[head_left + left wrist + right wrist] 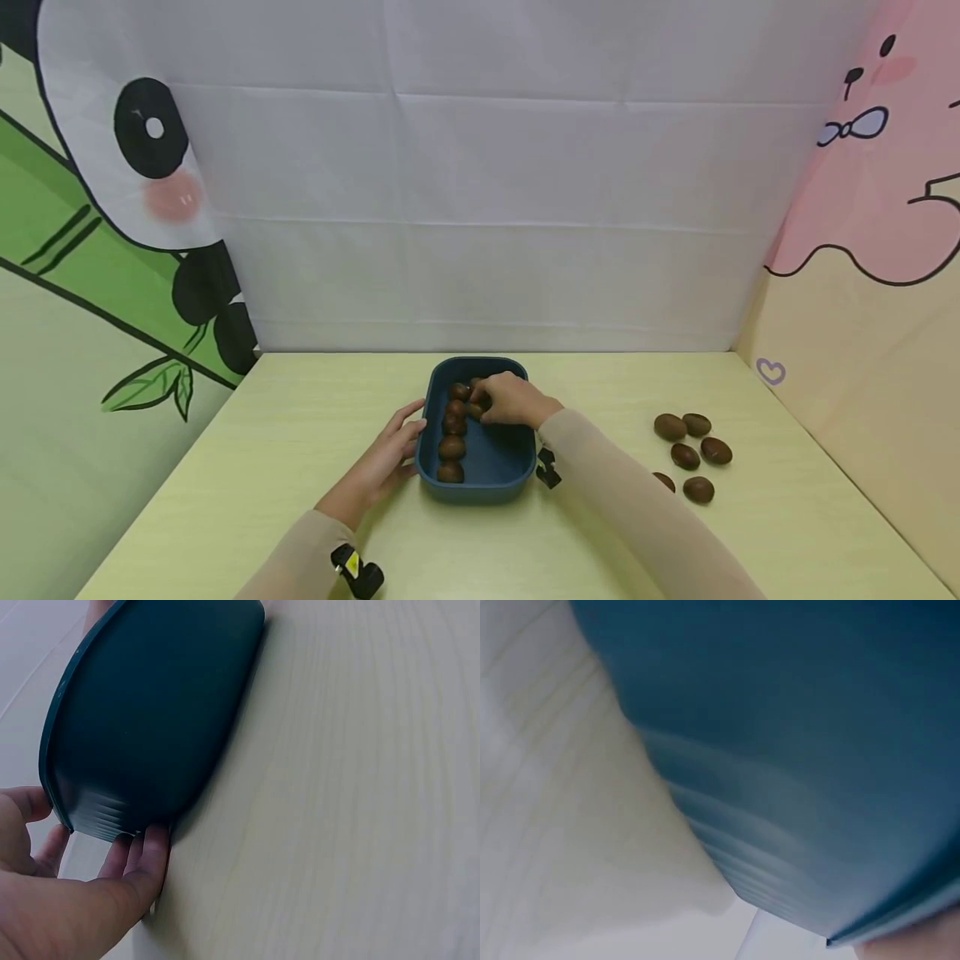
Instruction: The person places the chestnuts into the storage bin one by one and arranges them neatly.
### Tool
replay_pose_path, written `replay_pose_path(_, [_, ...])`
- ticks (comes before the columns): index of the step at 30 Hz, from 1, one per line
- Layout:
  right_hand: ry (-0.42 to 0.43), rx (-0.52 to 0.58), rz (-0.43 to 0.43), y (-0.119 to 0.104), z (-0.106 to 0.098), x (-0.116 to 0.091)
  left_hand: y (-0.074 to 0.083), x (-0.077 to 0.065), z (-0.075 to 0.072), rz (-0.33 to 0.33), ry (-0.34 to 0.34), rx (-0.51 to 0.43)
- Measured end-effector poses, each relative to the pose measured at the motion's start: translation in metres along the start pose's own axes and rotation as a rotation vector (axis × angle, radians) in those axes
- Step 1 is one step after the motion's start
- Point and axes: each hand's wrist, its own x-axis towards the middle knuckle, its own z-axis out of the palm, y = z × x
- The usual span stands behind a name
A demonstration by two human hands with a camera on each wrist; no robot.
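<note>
A dark blue plastic box with rounded corners [480,494] is standing on a pale yellow wood-grain table [300,417], in the middle of the scene. The person's right hand [513,400] is reaching over the box's right wall, its thumb and fingers bending in to pinch a glossy brown oval nut [476,411] inside (whether that nut is touching the floor, I cannot tell). The left hand [386,458] is resting at the box's left side, its fingers extending loosely against the outside and apparently steadying it; the left wrist view is showing them touching the rim and the wall, not curling round anything. In the box, about five similar brown nuts [452,447] are forming a row along the left wall from near to far, and one more nut [476,382] is partly showing beyond the right hand's fingers, at the far end. On the table's right side six loose brown nuts [699,490] are lying scattered, one partly hiding behind the beige right sleeve [622,492]. Judging by this, the left row is looking complete, a second seems to be only starting, and about half the nuts are waiting outside.
</note>
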Motion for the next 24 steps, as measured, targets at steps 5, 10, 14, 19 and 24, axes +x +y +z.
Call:
replay_pose_path(5, [0.011,0.055,-0.041,0.003,-0.008,-0.007,-0.001,0.0,-0.001,0.002,-0.007,-0.001])
replay_pose_path(10, [0.049,0.107,-0.074,0.006,-0.025,-0.026,-0.002,0.001,-0.002,0.004,-0.01,0.0])
replay_pose_path(14, [0.078,0.113,-0.092,0.008,-0.038,-0.044,-0.001,0.001,-0.003,0.001,-0.015,0.005])
replay_pose_path(19, [0.088,0.091,-0.095,0.016,-0.048,-0.065,-0.001,0.0,-0.002,0.005,-0.009,0.013])
replay_pose_path(24, [0.081,0.058,-0.089,0.026,-0.053,-0.088,-0.001,0.001,-0.002,0.001,-0.003,0.014])
